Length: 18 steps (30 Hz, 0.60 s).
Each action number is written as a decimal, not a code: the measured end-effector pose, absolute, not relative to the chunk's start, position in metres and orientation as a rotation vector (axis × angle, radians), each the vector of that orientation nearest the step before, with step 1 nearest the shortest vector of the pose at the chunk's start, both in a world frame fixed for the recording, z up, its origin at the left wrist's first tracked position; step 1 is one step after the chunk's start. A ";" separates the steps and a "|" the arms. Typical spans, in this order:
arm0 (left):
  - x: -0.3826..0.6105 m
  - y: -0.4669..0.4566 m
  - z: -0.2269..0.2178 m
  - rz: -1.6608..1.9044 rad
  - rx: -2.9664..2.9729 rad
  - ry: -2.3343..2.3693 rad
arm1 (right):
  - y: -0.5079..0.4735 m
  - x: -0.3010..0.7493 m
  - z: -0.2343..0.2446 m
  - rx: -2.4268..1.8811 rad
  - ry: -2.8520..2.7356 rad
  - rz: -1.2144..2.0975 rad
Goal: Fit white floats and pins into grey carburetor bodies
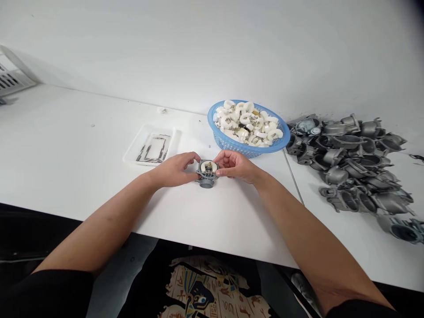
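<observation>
Just below the round blue plastic mesh basket (249, 148), a grey die-cast metal carburettor body (207, 176) is held between both hands, above or resting on the white table (73, 132); I cannot tell whether it touches the table. A white ring-shaped plastic float (208, 167) sits in the body's open top.

The left hand (174, 170) is half closed, its curled fingers (189, 161) gripping the body's left flange. The right hand (235, 165) is also half closed, with its fingers (221, 160) holding the right side of the body, just beside the float.

The basket is heaped with more white ring-shaped plastic floats (245, 123), mixed with small metal pieces. To the basket's left, a shallow white plastic tray (150, 145) holds thin dark metal rods (155, 148), and a small white fragment (161, 110) lies beyond it. Well left of the basket is a white slotted plastic crate (13, 73). To the basket's right lies a large heap of grey die-cast carburettor bodies (351, 163).
</observation>
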<state>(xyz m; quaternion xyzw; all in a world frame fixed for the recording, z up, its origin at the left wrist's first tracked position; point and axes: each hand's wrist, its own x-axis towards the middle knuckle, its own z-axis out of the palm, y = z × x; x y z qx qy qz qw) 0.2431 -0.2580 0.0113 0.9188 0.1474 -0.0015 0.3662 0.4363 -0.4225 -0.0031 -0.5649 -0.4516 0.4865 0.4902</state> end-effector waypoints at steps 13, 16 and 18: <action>0.242 -0.259 0.012 0.010 2.417 0.405 | -0.421 0.439 -0.009 -1.298 -1.081 1.087; 0.242 -0.258 0.010 0.016 2.428 0.377 | -0.422 0.439 -0.008 -1.350 -1.160 1.085; 0.241 -0.257 0.010 0.023 2.414 0.346 | -0.422 0.437 -0.010 -1.372 -1.203 1.079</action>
